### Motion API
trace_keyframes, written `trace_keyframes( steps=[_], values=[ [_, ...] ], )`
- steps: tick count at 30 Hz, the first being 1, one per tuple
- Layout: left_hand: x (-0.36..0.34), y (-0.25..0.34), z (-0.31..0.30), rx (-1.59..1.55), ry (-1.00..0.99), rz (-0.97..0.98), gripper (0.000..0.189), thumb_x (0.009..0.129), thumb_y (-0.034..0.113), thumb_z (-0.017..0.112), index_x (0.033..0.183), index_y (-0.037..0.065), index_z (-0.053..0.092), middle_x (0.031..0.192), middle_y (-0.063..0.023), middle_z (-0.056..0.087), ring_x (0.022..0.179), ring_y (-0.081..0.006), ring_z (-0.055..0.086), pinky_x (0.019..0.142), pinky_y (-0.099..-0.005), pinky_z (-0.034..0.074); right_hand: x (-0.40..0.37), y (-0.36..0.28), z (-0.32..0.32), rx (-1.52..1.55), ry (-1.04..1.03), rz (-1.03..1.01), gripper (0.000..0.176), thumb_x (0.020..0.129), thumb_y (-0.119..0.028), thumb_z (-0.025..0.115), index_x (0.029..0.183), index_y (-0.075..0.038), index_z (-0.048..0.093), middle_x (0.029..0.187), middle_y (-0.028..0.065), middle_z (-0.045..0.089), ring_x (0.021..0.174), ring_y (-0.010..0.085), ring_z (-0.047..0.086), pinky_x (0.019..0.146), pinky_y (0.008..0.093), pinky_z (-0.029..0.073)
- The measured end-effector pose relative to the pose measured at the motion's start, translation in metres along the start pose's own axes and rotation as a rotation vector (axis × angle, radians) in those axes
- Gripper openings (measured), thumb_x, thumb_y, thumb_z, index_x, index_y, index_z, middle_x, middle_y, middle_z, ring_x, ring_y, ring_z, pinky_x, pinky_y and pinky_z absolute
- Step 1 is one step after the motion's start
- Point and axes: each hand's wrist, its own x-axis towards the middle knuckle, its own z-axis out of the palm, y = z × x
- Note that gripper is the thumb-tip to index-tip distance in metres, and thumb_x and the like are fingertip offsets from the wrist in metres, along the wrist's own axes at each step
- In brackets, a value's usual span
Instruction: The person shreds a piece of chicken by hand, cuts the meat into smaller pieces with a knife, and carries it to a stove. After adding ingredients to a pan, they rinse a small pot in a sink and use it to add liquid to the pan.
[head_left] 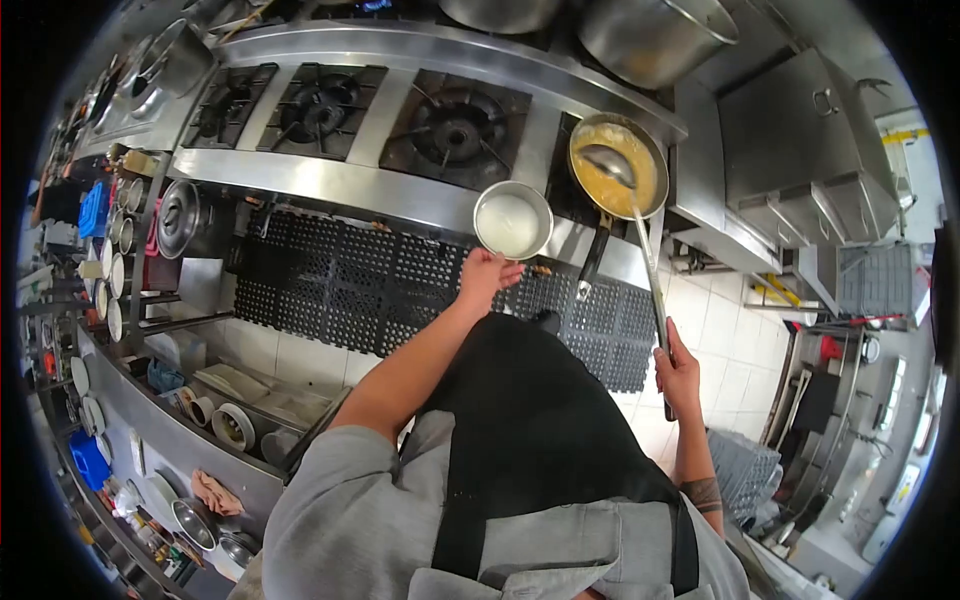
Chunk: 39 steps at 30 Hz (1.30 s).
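My left hand [487, 276] grips the near rim of a round metal container [513, 219] with white contents, held at the stove's front edge. In my right hand [680, 374] is the long handle of a ladle [645, 240], fingers wrapped round it. The ladle's bowl lies in a frying pan [655, 150] that holds a yellow-orange sauce [602, 188]. This pan sits over the rightmost burner, its black handle [596, 258] pointing towards me. Neither hand touches the pan.
Three gas burners [458, 135] run along the stove to the left. Large pots [650, 45] stand on the range behind. A steel cabinet [800, 140] is at the right. Black rubber mats [330, 280] cover the floor, and a counter with bowls [232, 425] stands at left.
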Motion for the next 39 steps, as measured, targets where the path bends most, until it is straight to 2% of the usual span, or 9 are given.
trace_keyframes(
  steps=[3, 7, 12, 18, 20, 26, 31, 35, 39],
  values=[
    [-0.001, 0.0, 0.005, -0.04, 0.01, -0.001, 0.014, 0.109, 0.011, 0.054, 0.107, 0.004, 0.041, 0.114, -0.0247, 0.067, 0.103, -0.0357, 0.075, 0.082, -0.0436, 0.066, -0.015, 0.001, 0.0, -0.232, -0.126, -0.125, 0.065, 0.1, -0.009, 0.068, 0.161, -0.019, 0.047, 0.08, 0.0031, 0.068, 0.072, 0.0081, 0.057, 0.068, 0.0287, 0.051],
    [0.001, 0.002, 0.01, -0.087, 0.04, 0.01, 0.013, 0.108, 0.009, 0.053, 0.106, 0.004, 0.041, 0.112, -0.0252, 0.067, 0.1, -0.0365, 0.076, 0.082, -0.0443, 0.066, -0.018, -0.022, 0.02, -0.602, -0.127, -0.477, 0.066, 0.094, -0.013, 0.072, 0.155, -0.025, 0.053, 0.089, 0.0197, 0.069, 0.079, 0.0422, 0.067, 0.075, 0.0469, 0.057],
    [0.011, 0.001, 0.006, -0.047, 0.004, -0.019, 0.013, 0.106, 0.003, 0.054, 0.113, -0.003, 0.045, 0.113, -0.026, 0.067, 0.1, -0.0371, 0.076, 0.085, -0.0447, 0.067, -0.005, -0.034, 0.074, -0.865, -0.106, -0.509, 0.061, 0.096, -0.009, 0.065, 0.155, -0.016, 0.052, 0.084, 0.0189, 0.062, 0.071, 0.0401, 0.065, 0.066, 0.0519, 0.055],
    [0.013, 0.001, 0.014, -0.091, 0.028, -0.014, 0.016, 0.104, -0.003, 0.052, 0.118, -0.007, 0.047, 0.114, -0.0255, 0.066, 0.101, -0.0367, 0.075, 0.09, -0.0455, 0.067, -0.011, -0.035, 0.069, -0.568, -0.247, -0.404, 0.068, 0.097, -0.007, 0.068, 0.16, -0.016, 0.045, 0.09, 0.0253, 0.07, 0.075, 0.0343, 0.069, 0.074, 0.0374, 0.056],
    [0.011, 0.003, 0.02, -0.201, 0.036, 0.018, 0.015, 0.104, -0.004, 0.052, 0.118, -0.007, 0.047, 0.115, -0.0255, 0.066, 0.101, -0.0368, 0.075, 0.09, -0.0454, 0.067, -0.016, -0.049, 0.062, -0.503, -0.32, -0.235, 0.067, 0.098, -0.012, 0.067, 0.161, -0.018, 0.044, 0.086, 0.0289, 0.067, 0.083, 0.0458, 0.07, 0.077, 0.0475, 0.054],
    [0.018, -0.01, 0.023, -0.125, 0.098, 0.07, 0.006, 0.102, -0.007, 0.052, 0.105, -0.004, 0.047, 0.107, -0.0255, 0.065, 0.087, -0.0356, 0.076, 0.079, -0.0453, 0.069, -0.028, -0.049, 0.048, -0.476, -0.301, -0.279, 0.063, 0.099, -0.014, 0.067, 0.158, -0.017, 0.047, 0.099, 0.033, 0.07, 0.097, 0.0502, 0.069, 0.083, 0.043, 0.056],
    [0.033, -0.005, 0.001, 0.077, 0.102, 0.24, 0.014, 0.103, 0.0, 0.059, 0.108, 0.0, 0.046, 0.093, -0.0183, 0.069, 0.077, -0.0303, 0.076, 0.068, -0.0404, 0.067, -0.029, -0.092, 0.027, -0.368, -0.342, 0.077, 0.062, 0.101, -0.006, 0.065, 0.159, -0.018, 0.047, 0.073, 0.0035, 0.053, 0.068, 0.0074, 0.052, 0.067, 0.0273, 0.048],
    [0.026, 0.005, 0.001, 0.109, 0.295, 0.374, 0.018, 0.105, 0.012, 0.065, 0.107, 0.001, 0.051, 0.097, -0.0174, 0.07, 0.081, -0.0238, 0.075, 0.069, -0.0357, 0.064, -0.026, -0.083, 0.035, -0.44, -0.263, 0.005, 0.062, 0.101, -0.007, 0.065, 0.159, -0.018, 0.047, 0.077, 0.0055, 0.064, 0.07, 0.0102, 0.054, 0.072, 0.0312, 0.053],
    [0.013, 0.003, 0.024, 0.239, 0.004, -0.138, 0.022, 0.107, 0.021, 0.063, 0.108, 0.0, 0.057, 0.102, -0.0158, 0.072, 0.09, -0.025, 0.075, 0.078, -0.0373, 0.063, -0.012, -0.064, 0.059, -0.501, -0.165, -0.303, 0.063, 0.1, -0.009, 0.065, 0.16, -0.017, 0.046, 0.088, 0.0192, 0.071, 0.074, 0.0288, 0.066, 0.08, 0.0387, 0.056]
  ],
)
